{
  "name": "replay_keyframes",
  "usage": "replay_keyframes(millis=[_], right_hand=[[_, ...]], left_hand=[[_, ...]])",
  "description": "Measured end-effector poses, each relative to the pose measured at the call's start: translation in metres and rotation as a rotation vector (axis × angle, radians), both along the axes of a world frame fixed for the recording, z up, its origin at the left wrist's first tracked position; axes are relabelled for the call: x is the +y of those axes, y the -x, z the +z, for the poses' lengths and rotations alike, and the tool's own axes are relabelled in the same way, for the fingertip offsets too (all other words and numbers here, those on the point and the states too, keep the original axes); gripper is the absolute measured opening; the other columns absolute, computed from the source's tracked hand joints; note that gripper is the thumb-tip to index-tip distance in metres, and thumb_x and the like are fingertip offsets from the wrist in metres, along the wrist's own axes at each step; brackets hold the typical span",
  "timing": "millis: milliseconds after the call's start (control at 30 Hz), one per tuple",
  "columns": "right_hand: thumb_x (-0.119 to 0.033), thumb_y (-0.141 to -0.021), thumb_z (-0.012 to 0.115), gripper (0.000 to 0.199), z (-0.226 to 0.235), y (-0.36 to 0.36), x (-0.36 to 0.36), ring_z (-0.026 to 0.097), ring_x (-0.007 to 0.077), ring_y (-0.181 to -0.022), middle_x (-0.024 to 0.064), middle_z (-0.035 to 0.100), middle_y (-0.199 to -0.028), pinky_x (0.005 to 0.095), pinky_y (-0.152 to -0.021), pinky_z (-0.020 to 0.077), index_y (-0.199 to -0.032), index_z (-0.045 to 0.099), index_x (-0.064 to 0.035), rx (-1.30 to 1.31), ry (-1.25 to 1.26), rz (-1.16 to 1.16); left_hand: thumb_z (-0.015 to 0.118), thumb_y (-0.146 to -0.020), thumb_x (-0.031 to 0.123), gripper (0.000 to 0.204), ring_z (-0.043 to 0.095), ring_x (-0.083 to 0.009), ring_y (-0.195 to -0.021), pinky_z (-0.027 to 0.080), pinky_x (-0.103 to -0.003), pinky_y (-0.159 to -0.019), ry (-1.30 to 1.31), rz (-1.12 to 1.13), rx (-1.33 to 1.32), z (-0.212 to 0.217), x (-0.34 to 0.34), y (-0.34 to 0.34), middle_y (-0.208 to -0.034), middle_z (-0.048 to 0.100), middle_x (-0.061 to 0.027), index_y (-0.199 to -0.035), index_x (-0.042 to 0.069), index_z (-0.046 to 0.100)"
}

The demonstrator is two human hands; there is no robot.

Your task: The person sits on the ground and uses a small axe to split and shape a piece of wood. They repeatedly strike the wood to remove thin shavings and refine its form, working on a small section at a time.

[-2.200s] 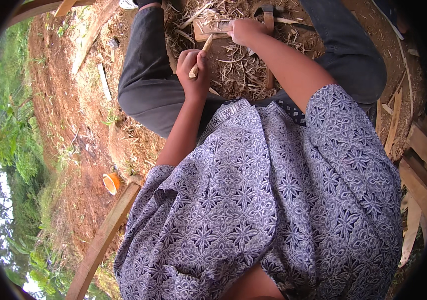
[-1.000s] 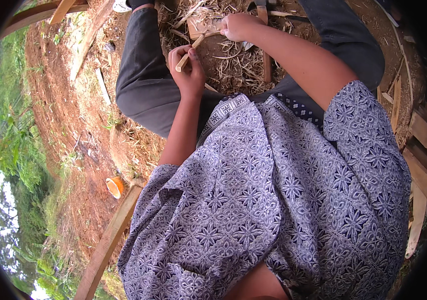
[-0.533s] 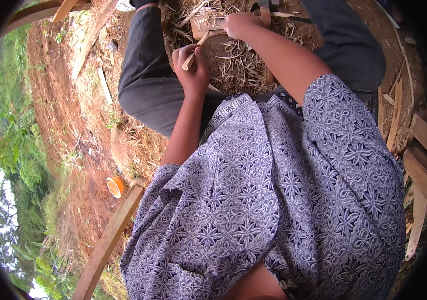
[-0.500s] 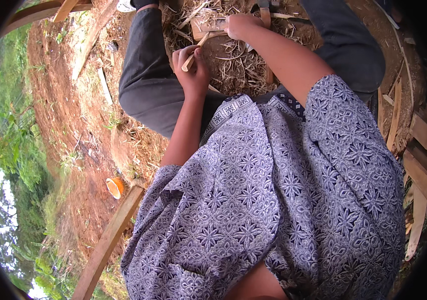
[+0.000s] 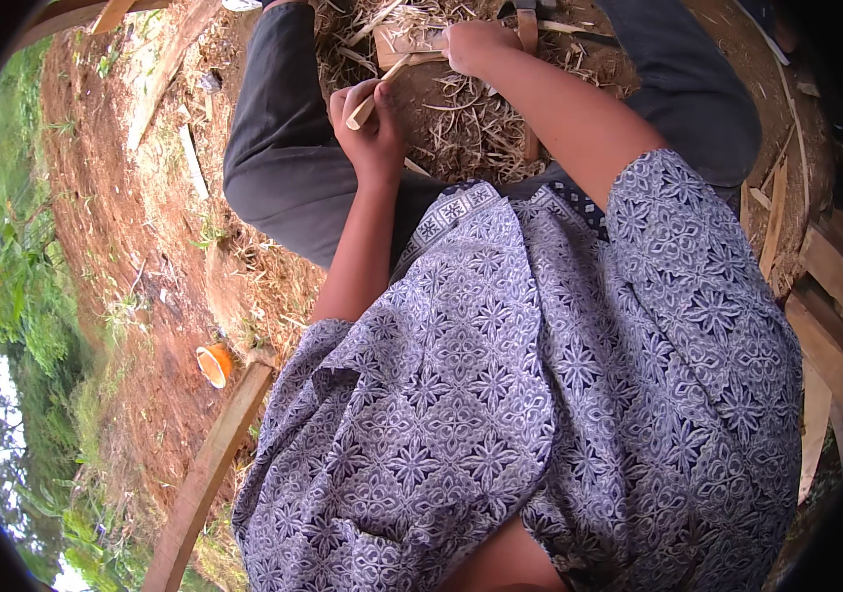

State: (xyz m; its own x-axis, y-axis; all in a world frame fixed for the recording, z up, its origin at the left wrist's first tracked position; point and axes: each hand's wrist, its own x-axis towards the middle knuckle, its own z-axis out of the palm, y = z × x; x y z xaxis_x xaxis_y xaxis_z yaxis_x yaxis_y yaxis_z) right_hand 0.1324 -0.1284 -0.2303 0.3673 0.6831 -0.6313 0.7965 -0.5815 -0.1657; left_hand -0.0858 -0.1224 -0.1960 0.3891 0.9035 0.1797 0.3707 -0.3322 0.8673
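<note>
My left hand (image 5: 374, 128) is closed around a thin pale wooden stick (image 5: 378, 91) that slants up to the right. My right hand (image 5: 476, 44) is clenched near the stick's upper end, over a flat block of wood (image 5: 403, 44); whatever it grips is hidden by the fingers. Both hands are above a heap of pale shavings and splinters (image 5: 466, 133) lying between my knees in dark trousers (image 5: 278, 148). My patterned blue-and-white shirt (image 5: 540, 395) fills the lower part of the view.
Red-brown bare earth (image 5: 135, 257) slopes away on the left, with green bushes beyond. A small orange cup (image 5: 212, 363) lies on the soil beside a long wooden plank (image 5: 206, 474). More planks (image 5: 826, 326) and wood scraps lie at the right.
Both hands have stayed at the stick with small shifts; the left hand slid slightly along it while the right hand stayed near the block.
</note>
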Motion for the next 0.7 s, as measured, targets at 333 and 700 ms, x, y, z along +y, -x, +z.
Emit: replay_keyframes(millis=[333,700], right_hand=[[-0.041,-0.101,0.061,0.034,0.013,-0.009,-0.007,0.073,0.0310,-0.095,0.0124,0.075,-0.109,0.0500,-0.083,0.0581,-0.124,0.069,-0.0169,0.046,-0.105,0.077],[-0.040,-0.102,0.060,0.034,-0.020,-0.015,-0.005,0.073,0.0321,-0.101,0.0117,0.075,-0.111,0.0516,-0.085,0.0578,-0.123,0.069,-0.0160,-0.047,0.002,0.048]], left_hand=[[0.065,-0.104,0.015,0.020,0.068,-0.0150,-0.089,0.054,-0.027,-0.079,0.128,0.127,-0.181,-0.007,-0.001,-0.006,-0.106,0.058,-0.0075,-0.105,-0.004,0.068],[0.069,-0.102,0.014,0.018,0.066,-0.0133,-0.088,0.053,-0.027,-0.078,0.011,0.062,0.000,-0.002,-0.001,-0.005,-0.100,0.056,-0.0058,-0.102,-0.004,0.071]])
